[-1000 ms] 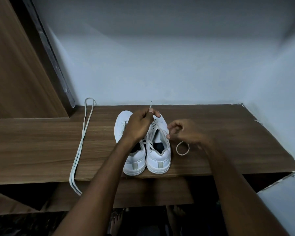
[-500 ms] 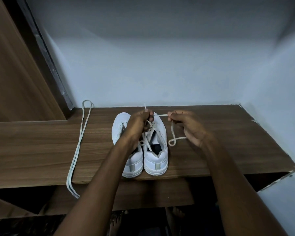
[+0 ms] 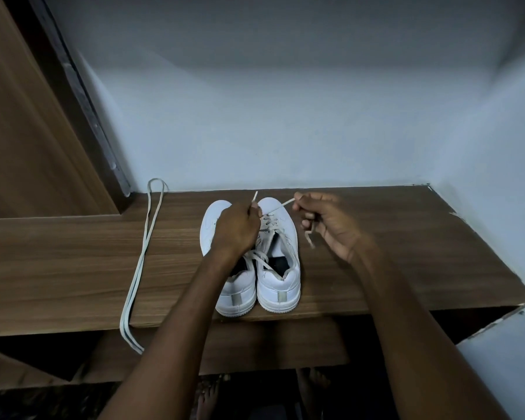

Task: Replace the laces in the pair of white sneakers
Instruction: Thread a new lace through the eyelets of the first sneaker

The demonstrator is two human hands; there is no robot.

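Pulled tauter since earlier: lace (image 3: 278, 206) pinched by right hand (image 3: 331, 225) and left hand (image 3: 237, 230) above right sneaker (image 3: 278, 259); no legible branding.

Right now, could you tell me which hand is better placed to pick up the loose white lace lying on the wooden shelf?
Left. The left hand is nearer the loose white lace; the right hand is beyond the white sneakers. Both pinch lace ends.

Wooden shelf (image 3: 376, 237) — 2 white sneakers (image 3: 278, 268) side by side, a loose lace (image 3: 140, 268) (doubled) overhanging.
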